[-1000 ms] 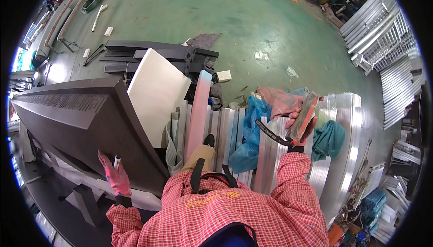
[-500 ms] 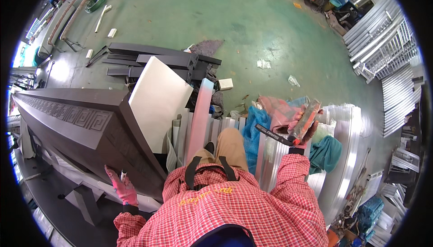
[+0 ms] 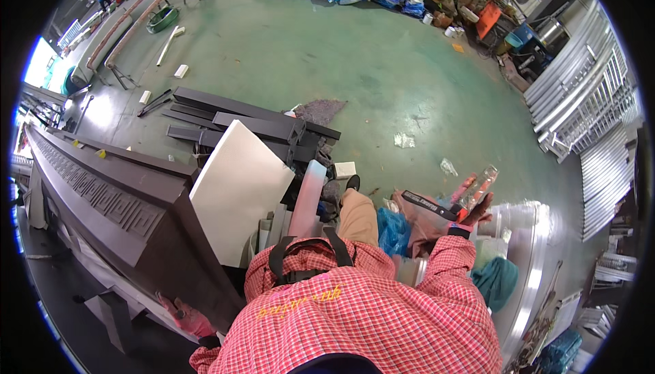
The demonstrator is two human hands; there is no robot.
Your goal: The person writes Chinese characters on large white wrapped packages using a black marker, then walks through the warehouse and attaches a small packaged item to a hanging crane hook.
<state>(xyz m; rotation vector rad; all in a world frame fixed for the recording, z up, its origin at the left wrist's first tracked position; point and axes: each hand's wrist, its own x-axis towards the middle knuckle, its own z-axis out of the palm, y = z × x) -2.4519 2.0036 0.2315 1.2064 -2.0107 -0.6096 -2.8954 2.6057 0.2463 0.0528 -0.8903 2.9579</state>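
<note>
My right hand [image 3: 471, 216], in a pink glove with dark fingertips, is out to the right. It holds a clear plastic pack [image 3: 483, 184] upright between thumb and fingers. A flat black strip with pale lettering [image 3: 428, 205] sticks out leftward beside the same hand; whether the hand grips it too cannot be made out. At the lower left my left hand [image 3: 185, 316], pink-gloved, is beside the long dark brown metal piece [image 3: 170, 237] with a raised key pattern. Its fingers look stretched and apart, with nothing clearly in them.
A white board [image 3: 242, 193] leans against the brown piece's end. Dark metal bars [image 3: 252, 125] lie on the green floor ahead. Near my right hand are pink cloth, a blue bag [image 3: 394, 231], a green cloth [image 3: 496, 282] and wrapped silvery profiles [image 3: 529, 251]. Railings stand far right.
The view has tilted up, showing more far floor. My right hand has turned the pack, and its fingers are more spread. A small white item seen at my left hand is no longer clearly visible.
</note>
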